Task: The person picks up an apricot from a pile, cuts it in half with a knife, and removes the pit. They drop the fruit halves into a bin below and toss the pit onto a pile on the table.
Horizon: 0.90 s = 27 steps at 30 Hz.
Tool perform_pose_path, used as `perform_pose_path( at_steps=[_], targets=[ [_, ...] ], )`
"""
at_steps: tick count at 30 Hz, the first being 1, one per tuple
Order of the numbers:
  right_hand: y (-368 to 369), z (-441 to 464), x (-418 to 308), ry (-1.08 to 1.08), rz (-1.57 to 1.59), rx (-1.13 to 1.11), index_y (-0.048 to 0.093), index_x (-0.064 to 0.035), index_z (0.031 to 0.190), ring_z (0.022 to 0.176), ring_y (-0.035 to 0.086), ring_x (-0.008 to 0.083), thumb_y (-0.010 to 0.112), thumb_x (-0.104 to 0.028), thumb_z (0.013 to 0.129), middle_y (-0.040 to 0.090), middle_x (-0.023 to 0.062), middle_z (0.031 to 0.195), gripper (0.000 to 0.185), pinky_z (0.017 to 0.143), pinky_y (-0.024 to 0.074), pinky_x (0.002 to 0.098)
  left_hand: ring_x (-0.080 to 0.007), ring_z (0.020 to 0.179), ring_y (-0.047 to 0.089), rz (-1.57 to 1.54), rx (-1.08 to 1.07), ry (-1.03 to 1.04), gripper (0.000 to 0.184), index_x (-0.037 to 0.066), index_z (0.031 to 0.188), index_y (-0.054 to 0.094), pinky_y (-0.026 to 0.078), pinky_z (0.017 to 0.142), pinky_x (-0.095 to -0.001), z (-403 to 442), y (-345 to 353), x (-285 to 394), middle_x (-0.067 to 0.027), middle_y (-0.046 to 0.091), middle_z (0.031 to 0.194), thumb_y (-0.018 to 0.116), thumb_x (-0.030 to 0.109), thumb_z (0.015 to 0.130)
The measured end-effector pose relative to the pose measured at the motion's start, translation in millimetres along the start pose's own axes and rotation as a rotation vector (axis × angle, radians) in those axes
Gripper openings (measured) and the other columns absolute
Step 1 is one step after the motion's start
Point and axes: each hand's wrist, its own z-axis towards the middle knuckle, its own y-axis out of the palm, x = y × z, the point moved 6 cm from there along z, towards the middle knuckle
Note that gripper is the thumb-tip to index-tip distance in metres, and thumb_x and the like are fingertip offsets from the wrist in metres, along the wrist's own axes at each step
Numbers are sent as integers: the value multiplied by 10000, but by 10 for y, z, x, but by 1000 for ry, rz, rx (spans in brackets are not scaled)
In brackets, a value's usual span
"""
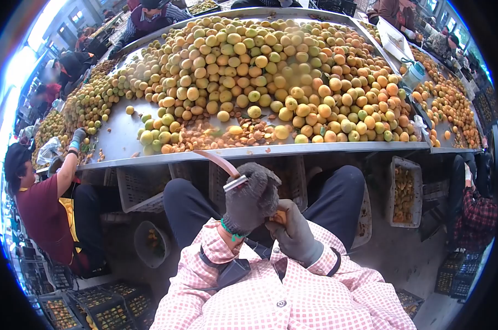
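Observation:
My left hand (251,198), in a dark grey knit glove with a green cord at the wrist, is closed around a curved-blade knife (225,166). The blade points up and to the left, with a shiny metal collar at its base. Beside it, my right hand (299,234), in a smoother grey glove, pinches a small orange piece of apricot (281,217). Both hands are close together above my lap, and the left fingers partly hide the piece. Ahead lies a large heap of whole apricots (232,71), with cut apricot pieces (243,132) near the table edge.
The metal table (293,149) spans the view in front of my knees. Below stand grey plastic crates (136,190), a crate of fruit (404,192) and a bucket (151,243). A co-worker (45,203) sits at left, another person (471,203) at right. Dark crates (114,305) stand behind.

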Motion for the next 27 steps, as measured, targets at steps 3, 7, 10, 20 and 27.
perform_pose_path(
  at_steps=[3,7,10,20,27],
  targets=[
    [-62,39,-136,-204,-217,34,424,-63,1197,985,603,238,475,58,899,559,140,1081,326,785,479,340,-84,502,444,-102,37,34,206,34,944,554,357,431,-227,14,-57,-29,-29,510,686,560,240,948],
    [-113,129,-171,-386,-691,18,473,-73,1153,844,575,174,485,-61,936,578,80,938,218,700,466,284,-94,433,345,-363,33,-68,302,66,948,574,298,407,-246,85,-87,-111,18,367,571,527,364,952],
    [-108,111,-79,-266,-412,83,475,-59,1140,697,556,112,487,-198,973,587,46,873,218,590,443,214,-102,421,340,-280,69,-41,288,80,939,576,307,410,-255,115,-164,-99,19,363,569,519,361,956],
    [-280,386,490,386,574,257,481,-90,1202,904,609,180,436,-376,988,579,94,1069,360,720,512,283,-83,411,279,-261,156,145,283,115,888,571,244,419,-252,89,-628,345,47,336,571,483,371,972],
    [-569,626,910,384,109,480,507,-54,1201,968,547,153,463,-312,991,577,76,1111,336,867,456,322,-68,406,269,-281,242,156,292,113,863,562,245,398,-238,-70,-1181,624,50,333,568,473,367,977]
  ],
)
